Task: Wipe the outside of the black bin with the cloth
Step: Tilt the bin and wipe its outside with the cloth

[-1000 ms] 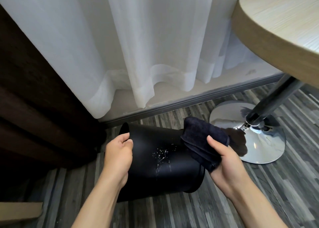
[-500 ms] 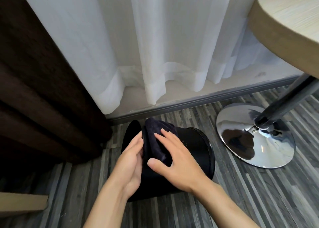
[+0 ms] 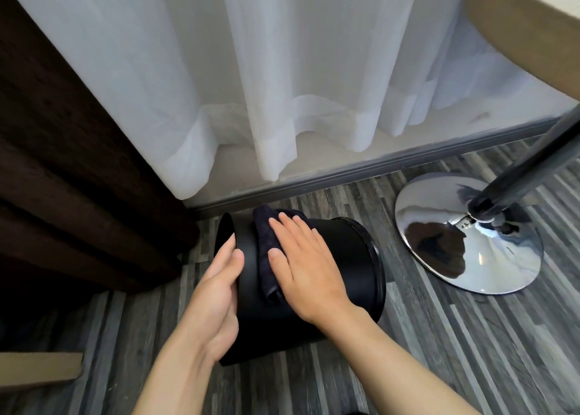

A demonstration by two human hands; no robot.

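The black bin (image 3: 348, 267) lies tipped on its side on the striped grey floor, its open rim toward the left. My left hand (image 3: 216, 298) grips that rim, thumb on the outer wall. A dark navy cloth (image 3: 266, 245) is draped over the upper side of the bin near the rim. My right hand (image 3: 304, 267) lies flat on the cloth with fingers spread, pressing it against the bin. Part of the cloth is hidden under my palm.
A chrome table base (image 3: 464, 235) with a dark pole (image 3: 527, 169) stands just right of the bin, under a round wooden tabletop (image 3: 533, 28). White sheer curtains (image 3: 282, 85) hang behind, a dark brown curtain (image 3: 62, 150) on the left, and a cardboard edge (image 3: 37, 370) at lower left.
My right hand carried the cloth from the bin's base end to its upper side near the rim and flattened on it. The bin has turned, and its white specks are out of sight.
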